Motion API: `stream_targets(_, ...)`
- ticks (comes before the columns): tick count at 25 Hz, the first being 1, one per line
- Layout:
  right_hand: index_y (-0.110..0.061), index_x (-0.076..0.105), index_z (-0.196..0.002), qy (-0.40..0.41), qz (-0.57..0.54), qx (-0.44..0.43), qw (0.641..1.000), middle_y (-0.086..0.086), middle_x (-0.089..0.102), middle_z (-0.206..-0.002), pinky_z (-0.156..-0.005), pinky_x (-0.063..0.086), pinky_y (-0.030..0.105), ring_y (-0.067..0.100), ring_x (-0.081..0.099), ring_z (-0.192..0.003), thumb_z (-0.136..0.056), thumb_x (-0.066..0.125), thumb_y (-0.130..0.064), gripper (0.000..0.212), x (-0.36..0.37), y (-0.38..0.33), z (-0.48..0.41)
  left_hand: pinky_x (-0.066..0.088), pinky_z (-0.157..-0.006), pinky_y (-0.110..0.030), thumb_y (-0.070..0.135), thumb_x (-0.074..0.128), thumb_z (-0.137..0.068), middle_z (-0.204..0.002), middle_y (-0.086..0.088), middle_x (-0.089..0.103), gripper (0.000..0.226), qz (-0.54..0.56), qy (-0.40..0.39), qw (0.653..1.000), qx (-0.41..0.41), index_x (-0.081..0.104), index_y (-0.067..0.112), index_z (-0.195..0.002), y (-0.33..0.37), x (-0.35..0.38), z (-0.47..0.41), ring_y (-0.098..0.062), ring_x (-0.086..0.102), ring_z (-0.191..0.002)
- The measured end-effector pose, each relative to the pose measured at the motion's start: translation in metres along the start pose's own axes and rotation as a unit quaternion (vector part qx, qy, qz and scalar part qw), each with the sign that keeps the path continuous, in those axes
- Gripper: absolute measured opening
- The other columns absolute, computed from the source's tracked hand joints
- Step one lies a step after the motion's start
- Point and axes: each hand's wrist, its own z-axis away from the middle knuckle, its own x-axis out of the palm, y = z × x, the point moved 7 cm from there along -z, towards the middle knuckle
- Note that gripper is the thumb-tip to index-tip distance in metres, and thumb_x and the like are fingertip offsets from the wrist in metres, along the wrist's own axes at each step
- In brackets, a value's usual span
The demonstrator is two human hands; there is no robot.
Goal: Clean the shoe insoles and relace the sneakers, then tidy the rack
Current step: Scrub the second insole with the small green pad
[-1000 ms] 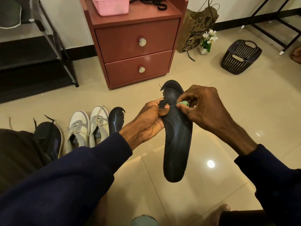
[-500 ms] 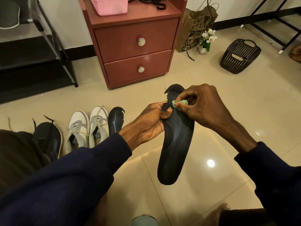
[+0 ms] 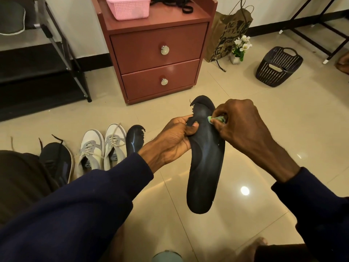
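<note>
A: What had shifted in that last half second?

B: The green cloth (image 3: 217, 119) had slid across the toe end of the insole (image 3: 205, 167), from near the middle toward the right edge. The heel end had swung slightly right.

A: And going from the left?

B: The rack (image 3: 56, 53) stood at the far left. On the floor before it lay a dark sneaker (image 3: 54, 161) with loose lace ends trailing. Next came a pair of white sneakers (image 3: 102, 146), laced and side by side. A second insole (image 3: 134, 140) lay just beside them, parked within reach, though I couldn't tell whether it had been wiped.

A: The hands?

B: The left hand (image 3: 170, 140) pinched the insole's left edge near the toe, thumb on the top face, fingers curled behind. I took that for a brace, so the soft foam wouldn't fold under rubbing. The insole hung in the air above the floor, toe end away from the person. The right hand (image 3: 241, 129) had its fingers curled round the bunched cloth, pressing it onto the toe end.

A: How far along?

B: Early, I judged: cleaning only. Black laces (image 3: 175, 4) lay on the cabinet (image 3: 156, 63) beside a pink basket (image 3: 128, 8), likely set aside for relacing.
</note>
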Motion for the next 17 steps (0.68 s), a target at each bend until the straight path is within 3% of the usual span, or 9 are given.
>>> stream_targets(2,-0.015,0.08,-0.094,-0.023,-0.022,-0.013,0.999,0.004,0.074,-0.088,-0.071,0.06,0.032,0.016,0.066,-0.074,-0.084,0.078,-0.024,0.014,0.004,-0.007,0.004,0.059,-0.091,-0.038,-0.008,0.04,-0.103,-0.119,-0.022,0.067,0.033,-0.002,0.009,1.0,0.009,0.055,-0.008,-0.133,0.003,-0.004,-0.001,-0.03,0.068,-0.101)
stream_targets(5,-0.021,0.08,-0.089,-0.139,-0.065,-0.018,0.988,-0.004,0.073,-0.085,-0.067,0.061,0.029,0.007,0.066,-0.072,-0.081,0.082,-0.024,0.009,0.024,-0.018,0.012,0.058,-0.091,-0.041,-0.007,0.04,-0.104,-0.12,-0.023,0.066,0.034,-0.012,0.027,0.999,0.016,0.053,-0.008,-0.135,0.003,-0.009,-0.002,-0.031,0.068,-0.102)
stream_targets(7,-0.02,0.08,-0.09,-0.106,-0.056,-0.01,0.993,-0.003,0.073,-0.086,-0.068,0.06,0.028,0.008,0.066,-0.073,-0.081,0.082,-0.025,0.01,0.022,-0.014,0.008,0.057,-0.093,-0.045,-0.001,0.042,-0.105,-0.127,-0.026,0.064,0.035,0.001,0.03,0.999,0.009,0.051,-0.009,-0.139,0.001,-0.009,-0.002,-0.033,0.066,-0.107)
stream_targets(11,-0.014,0.079,-0.094,0.004,-0.068,0.011,0.998,0.001,0.073,-0.089,-0.073,0.059,0.028,0.012,0.065,-0.075,-0.084,0.079,-0.029,0.018,0.007,-0.002,0.003,0.043,-0.114,-0.053,0.024,0.05,-0.107,-0.145,-0.022,0.056,0.045,0.067,-0.021,0.997,-0.014,0.05,0.0,-0.145,-0.002,0.001,0.003,-0.032,0.059,-0.124)
stream_targets(12,-0.013,0.079,-0.094,0.025,-0.08,0.014,0.996,0.002,0.073,-0.089,-0.073,0.059,0.028,0.012,0.065,-0.074,-0.085,0.079,-0.029,0.019,0.006,-0.002,0.003,0.045,-0.113,-0.048,0.031,0.049,-0.107,-0.141,-0.02,0.06,0.046,0.083,-0.036,0.996,-0.018,0.053,0.003,-0.143,-0.003,0.005,0.006,-0.03,0.061,-0.123)
stream_targets(15,-0.014,0.079,-0.093,0.059,-0.086,0.022,0.994,0.003,0.073,-0.089,-0.074,0.06,0.029,0.013,0.066,-0.074,-0.084,0.079,-0.029,0.018,0.01,-0.002,0.007,0.06,-0.09,-0.035,0.051,0.038,-0.108,-0.12,-0.011,0.073,0.055,0.093,-0.029,0.994,-0.038,0.061,0.008,-0.134,-0.019,0.007,0.011,-0.023,0.073,-0.104)
stream_targets(17,-0.014,0.079,-0.092,0.048,-0.054,0.008,0.997,0.003,0.072,-0.09,-0.072,0.059,0.029,0.014,0.065,-0.074,-0.084,0.079,-0.026,0.015,0.012,-0.008,0.008,0.059,-0.091,-0.037,0.056,0.034,-0.107,-0.114,-0.011,0.075,0.06,0.082,-0.02,0.994,-0.064,0.064,0.01,-0.131,-0.032,0.004,0.008,-0.024,0.074,-0.103)
